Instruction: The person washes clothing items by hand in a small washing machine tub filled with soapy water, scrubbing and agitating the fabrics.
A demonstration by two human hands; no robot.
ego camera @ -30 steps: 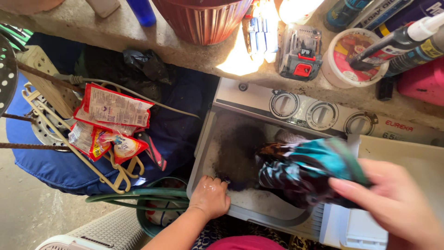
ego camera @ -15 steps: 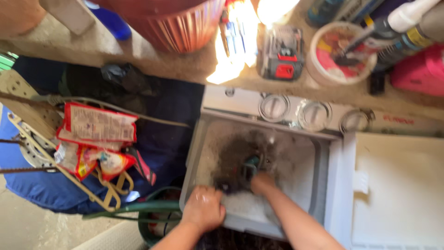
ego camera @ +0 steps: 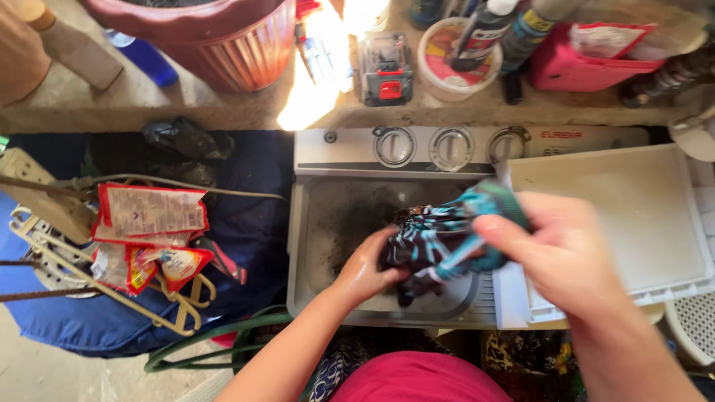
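Both hands, left hand point(ego camera: 366, 269) and right hand point(ego camera: 560, 253), grip a wet teal-and-black patterned cloth point(ego camera: 439, 238) above the grey washing machine tub point(ego camera: 335, 223); its white lid point(ego camera: 618, 216) lies open right, red snack packets point(ego camera: 149, 223) left.

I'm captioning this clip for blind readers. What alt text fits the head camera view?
Both hands, left hand and right hand, grip a wet teal-and-black patterned cloth over the open tub of a grey twin-tub washing machine. Red snack packets lie to its left.
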